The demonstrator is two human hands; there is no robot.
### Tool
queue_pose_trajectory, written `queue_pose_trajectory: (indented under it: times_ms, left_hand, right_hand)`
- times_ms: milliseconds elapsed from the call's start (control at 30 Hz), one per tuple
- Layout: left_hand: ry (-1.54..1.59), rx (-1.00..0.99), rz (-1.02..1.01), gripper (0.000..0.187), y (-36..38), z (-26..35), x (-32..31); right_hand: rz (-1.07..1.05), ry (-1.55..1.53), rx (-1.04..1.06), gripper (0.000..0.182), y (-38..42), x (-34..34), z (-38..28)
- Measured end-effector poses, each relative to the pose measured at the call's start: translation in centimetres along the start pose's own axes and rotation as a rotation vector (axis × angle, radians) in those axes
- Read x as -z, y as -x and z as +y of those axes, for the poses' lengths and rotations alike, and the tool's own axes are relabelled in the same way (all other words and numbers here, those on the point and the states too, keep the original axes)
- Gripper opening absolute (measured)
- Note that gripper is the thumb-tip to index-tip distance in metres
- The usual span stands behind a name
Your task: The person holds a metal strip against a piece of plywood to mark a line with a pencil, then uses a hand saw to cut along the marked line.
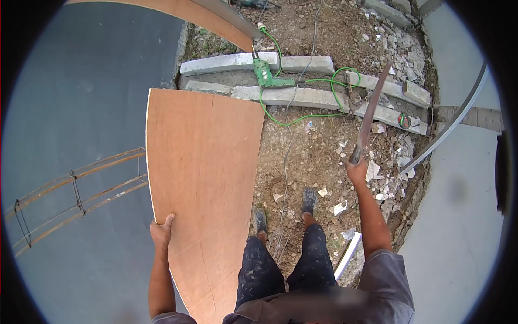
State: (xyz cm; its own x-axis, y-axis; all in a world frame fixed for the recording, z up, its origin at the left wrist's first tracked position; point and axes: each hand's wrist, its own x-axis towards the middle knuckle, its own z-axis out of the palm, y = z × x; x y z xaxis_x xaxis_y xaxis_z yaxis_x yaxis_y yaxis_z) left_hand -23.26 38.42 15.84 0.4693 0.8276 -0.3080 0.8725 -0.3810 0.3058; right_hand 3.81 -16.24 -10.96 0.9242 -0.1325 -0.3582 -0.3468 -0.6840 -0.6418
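Observation:
A large plywood sheet [202, 162] stands in front of me on the left, its near end beside my left leg. My left hand [162, 229] is closed around the sheet's left edge, the thumb lying on its face. Out to the right, my right hand [356, 170] grips the handle of a hand saw [374, 110]. The saw's long blade points up and away from me, apart from the plywood. Part of the saw's handle is hidden by my fingers.
A green electric drill [264, 73] with a green cord [315, 115] lies on concrete posts [307, 98] ahead. A tape measure [403, 121] is at their right end. Rubble [377, 183] covers the ground. A rebar frame [75, 191] is at left, a metal strip [450, 124] at right.

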Motion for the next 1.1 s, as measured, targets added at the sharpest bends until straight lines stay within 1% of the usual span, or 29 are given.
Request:
queue_pose_trajectory:
  times_ms: [33,67,100,133,167,200,233,267,300,333,367,400,433,467,500,533,567,600,633,667,733,767,833,867,933,967,1000,1067,1100]
  left_hand:
    - [-0.035,0.033,-0.006,0.036,0.3,0.0,0.0]
    - [-0.016,0.031,0.003,0.036,0.6,-0.8,-0.1]
    - [0.018,0.060,-0.115,0.035,0.7,-1.7,-0.2]
    - [0.052,0.081,-0.230,0.034,1.1,-2.3,-0.2]
    - [0.042,0.036,-0.281,0.035,2.4,-2.5,0.4]
    - [0.032,-0.027,-0.325,0.037,2.5,-1.9,0.7]
    - [-0.055,-0.081,-0.335,0.039,2.2,-1.3,0.8]
    - [-0.151,-0.114,-0.353,0.042,3.2,-1.3,1.4]
    - [-0.162,-0.121,-0.357,0.042,4.8,-0.8,2.6]
    - [-0.248,-0.164,-0.376,0.043,5.7,0.6,3.2]
    - [-0.325,-0.209,-0.389,0.044,5.8,1.6,3.9]
    - [-0.317,-0.232,-0.388,0.044,5.9,1.6,4.5]
    - [-0.253,-0.230,-0.395,0.043,6.4,1.1,4.9]
    - [-0.195,-0.220,-0.406,0.042,6.9,0.5,5.4]
    - [-0.193,-0.230,-0.403,0.042,6.9,0.6,6.0]
    - [-0.190,-0.289,-0.360,0.040,6.6,1.0,6.6]
    - [-0.192,-0.345,-0.321,0.039,6.5,1.5,7.4]
    - [-0.118,-0.381,-0.323,0.038,6.1,3.3,8.9]
    - [-0.040,-0.401,-0.325,0.037,5.5,5.4,9.7]
    - [-0.038,-0.412,-0.311,0.037,4.4,5.9,9.6]
    - [-0.048,-0.437,-0.293,0.037,2.0,7.2,9.2]
    - [-0.059,-0.451,-0.288,0.037,0.9,8.4,9.2]
    - [-0.106,-0.480,-0.302,0.036,-0.8,11.4,9.7]
    - [-0.069,-0.496,-0.290,0.035,-1.6,12.4,9.8]
    - [0.017,-0.527,-0.274,0.034,-3.5,15.1,9.6]
    - [0.063,-0.532,-0.273,0.033,-4.7,16.2,9.4]
    - [0.067,-0.540,-0.279,0.033,-6.0,17.3,8.9]
    - [0.059,-0.575,-0.187,0.031,-8.2,19.7,7.9]
    - [0.063,-0.582,-0.194,0.031,-8.6,20.5,7.6]
  right_hand:
    - [-0.022,0.059,0.007,0.028,5.6,1.3,-0.5]
    - [-0.159,0.172,-0.138,0.034,9.9,1.4,2.6]
    - [-0.208,0.234,-0.255,0.035,15.1,2.3,4.1]
    - [-0.316,0.403,-0.308,0.038,19.9,2.9,6.7]
    - [-0.423,0.448,-0.426,0.043,24.3,4.4,8.3]
    - [-0.446,0.465,-0.459,0.046,28.6,6.0,8.4]
    - [-0.482,0.477,-0.588,0.048,32.1,7.9,6.7]
    - [-0.465,0.545,-0.695,0.048,35.2,9.6,5.1]
    - [-0.392,0.478,-0.707,0.047,38.8,9.5,8.2]
    - [-0.376,0.458,-0.719,0.047,41.8,9.2,10.5]
    - [-0.298,0.347,-0.702,0.040,43.9,8.9,12.5]
    - [-0.221,0.244,-0.680,0.034,44.7,9.2,11.5]
    - [-0.143,0.172,-0.583,0.023,45.3,9.4,10.7]
    - [-0.132,0.172,-0.583,0.023,45.3,9.1,9.7]
    - [-0.061,0.028,-0.610,0.021,44.9,8.6,8.9]
    - [0.009,-0.122,-0.637,0.019,44.1,7.8,8.2]
    - [0.009,-0.132,-0.625,0.019,42.2,6.7,7.3]
    - [0.012,-0.147,-0.619,0.019,40.6,5.4,6.2]
    - [0.031,-0.208,-0.661,0.020,39.2,5.3,3.8]
    - [0.051,-0.272,-0.698,0.022,38.0,5.3,0.5]
    - [-0.008,-0.398,-0.587,0.022,36.5,6.6,-5.6]
    - [-0.005,-0.407,-0.587,0.022,36.2,6.8,-7.2]
    - [-0.003,-0.355,-0.454,0.025,36.3,7.1,-9.0]
    - [0.002,-0.363,-0.455,0.025,36.9,7.2,-9.1]
    - [0.029,-0.278,-0.346,0.028,37.8,7.6,-9.3]
    - [0.055,-0.217,-0.346,0.029,38.7,9.2,-12.0]
    - [0.065,-0.216,-0.349,0.029,39.2,9.2,-11.3]
    - [-0.019,-0.115,-0.362,0.029,40.7,9.4,-9.7]
    - [-0.033,-0.058,-0.386,0.028,41.6,9.6,-9.1]
